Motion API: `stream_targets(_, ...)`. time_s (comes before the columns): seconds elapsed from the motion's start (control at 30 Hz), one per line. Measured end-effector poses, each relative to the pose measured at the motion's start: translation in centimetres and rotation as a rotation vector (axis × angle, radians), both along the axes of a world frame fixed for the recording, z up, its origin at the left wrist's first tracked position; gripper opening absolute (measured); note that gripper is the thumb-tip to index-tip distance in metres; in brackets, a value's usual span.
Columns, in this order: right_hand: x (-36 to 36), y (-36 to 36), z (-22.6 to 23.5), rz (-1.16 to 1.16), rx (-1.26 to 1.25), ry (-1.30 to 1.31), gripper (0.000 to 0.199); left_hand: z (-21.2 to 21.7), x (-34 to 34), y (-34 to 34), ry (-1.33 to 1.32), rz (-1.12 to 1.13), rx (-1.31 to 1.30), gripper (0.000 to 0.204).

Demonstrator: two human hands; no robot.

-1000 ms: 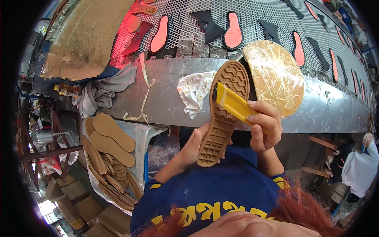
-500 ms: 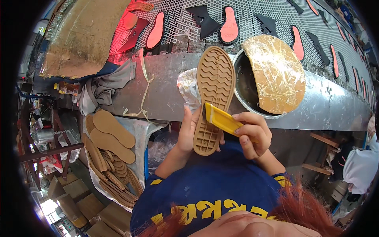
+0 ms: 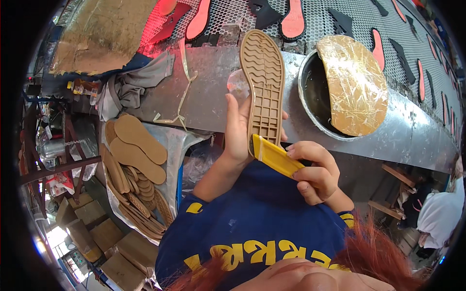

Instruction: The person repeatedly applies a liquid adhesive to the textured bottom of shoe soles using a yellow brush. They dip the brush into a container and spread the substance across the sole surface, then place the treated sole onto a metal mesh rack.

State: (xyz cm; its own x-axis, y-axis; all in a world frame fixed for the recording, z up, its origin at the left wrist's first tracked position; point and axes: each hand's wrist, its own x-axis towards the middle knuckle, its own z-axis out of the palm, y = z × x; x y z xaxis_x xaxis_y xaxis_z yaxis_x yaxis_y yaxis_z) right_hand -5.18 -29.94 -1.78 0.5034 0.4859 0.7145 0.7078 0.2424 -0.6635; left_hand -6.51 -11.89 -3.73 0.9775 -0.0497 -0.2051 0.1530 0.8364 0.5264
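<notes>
At the far left are cardboard boxes (image 3: 107, 235), then a pile of tan soles (image 3: 141, 143) on plastic sheeting (image 3: 177, 138), just off the front edge of the metal desk (image 3: 211, 106). A crumpled grey cloth (image 3: 128, 89) lies near the desk's left end, and a pale strip (image 3: 183, 97) runs down to its front edge. Next comes the left hand (image 3: 238, 131) — its grip closed on a brown sole (image 3: 266, 87), thumb up one side, fingertips showing past the other. The sole is held over the desk's front edge, tread facing the camera, its toe end pointing to the far edge. The right hand (image 3: 318, 174) grips a flat yellow tool (image 3: 276, 157) — the tool's tip is at the sole's heel end. Right of the sole, a round pot (image 3: 313, 92) sits on the desk, partly covered by a tan board (image 3: 357, 87).
</notes>
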Motion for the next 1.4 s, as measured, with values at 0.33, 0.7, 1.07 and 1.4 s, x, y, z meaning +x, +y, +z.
stream_targets(0.33, 3.0, -1.0, 0.3, 0.247, -0.082, 0.372, 0.018, 0.3, 0.1, 0.7, 0.047, -0.062, -0.049, 0.08)
stream_targets(0.7, 5.7, -0.2, -0.8, 0.515, 0.023, 0.549, 0.017, 1.4, 0.0, 0.3, 0.187, 0.007, -0.004, 0.077)
stream_targets(1.07, 8.3, 0.6, -0.5, 0.79, -0.047, 0.724, 0.015, 1.9, -0.7, 0.8, 0.114, -0.209, -0.026, 0.076)
stream_targets(1.4, 9.7, 1.0, 0.5, 0.858, -0.059, 0.483, 0.013, 1.9, -0.9, 1.0, 0.128, -0.315, 0.041, 0.079)
